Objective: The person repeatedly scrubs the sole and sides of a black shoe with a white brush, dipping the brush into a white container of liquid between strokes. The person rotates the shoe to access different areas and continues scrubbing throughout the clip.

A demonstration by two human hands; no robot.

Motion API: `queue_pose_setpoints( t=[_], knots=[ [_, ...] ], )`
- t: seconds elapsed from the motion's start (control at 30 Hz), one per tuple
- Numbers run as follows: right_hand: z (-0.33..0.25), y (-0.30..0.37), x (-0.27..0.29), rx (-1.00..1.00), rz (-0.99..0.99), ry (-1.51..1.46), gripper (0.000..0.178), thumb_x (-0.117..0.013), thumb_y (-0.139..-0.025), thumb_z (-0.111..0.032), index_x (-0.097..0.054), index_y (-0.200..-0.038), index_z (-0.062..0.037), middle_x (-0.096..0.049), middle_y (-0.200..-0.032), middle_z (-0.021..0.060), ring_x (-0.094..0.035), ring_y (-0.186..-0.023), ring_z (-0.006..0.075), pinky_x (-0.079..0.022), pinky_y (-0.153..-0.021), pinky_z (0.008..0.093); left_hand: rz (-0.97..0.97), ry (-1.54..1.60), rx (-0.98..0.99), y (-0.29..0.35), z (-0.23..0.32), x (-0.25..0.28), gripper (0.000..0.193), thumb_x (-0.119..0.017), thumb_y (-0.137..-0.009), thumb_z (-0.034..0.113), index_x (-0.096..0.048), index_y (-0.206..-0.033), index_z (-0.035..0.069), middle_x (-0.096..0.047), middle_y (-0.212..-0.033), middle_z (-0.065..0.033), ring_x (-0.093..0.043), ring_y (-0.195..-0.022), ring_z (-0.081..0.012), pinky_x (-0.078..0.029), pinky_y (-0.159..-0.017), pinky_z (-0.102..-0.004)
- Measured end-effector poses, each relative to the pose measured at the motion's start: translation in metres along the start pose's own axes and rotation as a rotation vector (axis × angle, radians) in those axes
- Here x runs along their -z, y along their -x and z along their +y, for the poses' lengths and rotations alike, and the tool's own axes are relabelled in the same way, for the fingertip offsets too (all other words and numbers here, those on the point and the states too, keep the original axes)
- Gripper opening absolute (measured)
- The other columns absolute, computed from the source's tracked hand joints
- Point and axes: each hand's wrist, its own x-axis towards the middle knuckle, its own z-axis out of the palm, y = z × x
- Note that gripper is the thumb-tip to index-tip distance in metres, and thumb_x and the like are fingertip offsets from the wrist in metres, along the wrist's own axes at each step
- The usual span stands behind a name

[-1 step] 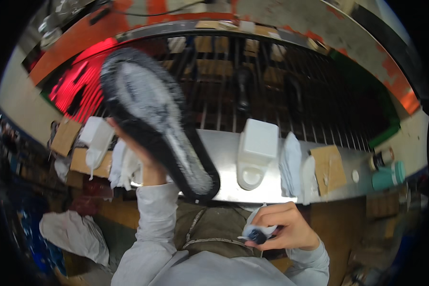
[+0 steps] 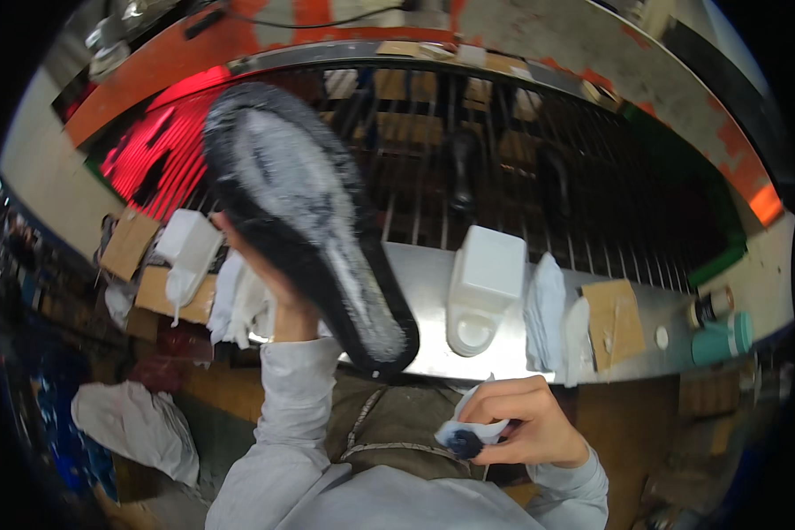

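Black shoe sole (image 2: 314,225) in left hand (image 2: 281,299).

Tilted black sole (image 2: 307,212), apparently white-smeared

Rough sole (image 2: 299,177), glossy metal counter (image 2: 428,296)
Left of centre, the sole's middle looks streaky; right of centre, a smooth, shiny plastic box (image 2: 495,265), cloth (image 2: 545,314) and matt cardboard (image 2: 602,309).
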Motion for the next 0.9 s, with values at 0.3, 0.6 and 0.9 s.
queue_pose_setpoints(
  t=[0.3, 0.6, 0.9],
  knots=[
    [-0.023, -0.041, -0.015, 0.039, 0.182, -0.041, 0.029, -0.078, -0.071, 0.004, -0.050, -0.066, -0.0051, -0.069, -0.074, 0.0147, -0.067, -0.068, 0.0116, -0.038, -0.049, 0.0214, -0.017, 0.066, -0.035, -0.007, 0.015, -0.017, 0.079, -0.027, -0.100, 0.071, -0.033, -0.154, 0.014, -0.044, -0.148, -0.0101, -0.048, -0.130, -0.0272, -0.042, -0.109, -0.0442],
    [-0.040, -0.077, 0.001, 0.181, 0.109, 0.162, 0.025, -0.085, -0.075, -0.002, -0.074, -0.097, 0.0001, -0.069, -0.076, 0.0037, -0.052, -0.055, 0.0053, -0.035, -0.049, 0.0223, -0.182, 0.101, 0.056, -0.019, 0.020, -0.040, 0.087, -0.030, -0.097, 0.076, -0.044, -0.147, 0.006, -0.058, -0.135, -0.0128, -0.061, -0.117, -0.0253, -0.050, -0.101, -0.0400],
    [-0.056, -0.104, -0.004, 0.168, 0.339, 0.196, 0.054, -0.088, -0.073, -0.002, -0.059, -0.118, -0.0036, -0.075, -0.077, 0.0008, -0.044, -0.054, -0.0041, -0.027, -0.047, 0.0171, -0.754, 1.078, 0.371, -0.012, -0.004, -0.028, 0.103, -0.023, -0.092, 0.083, -0.034, -0.153, 0.001, -0.047, -0.147, -0.0203, -0.052, -0.131, -0.0328, -0.043, -0.111, -0.0440]
  ],
)
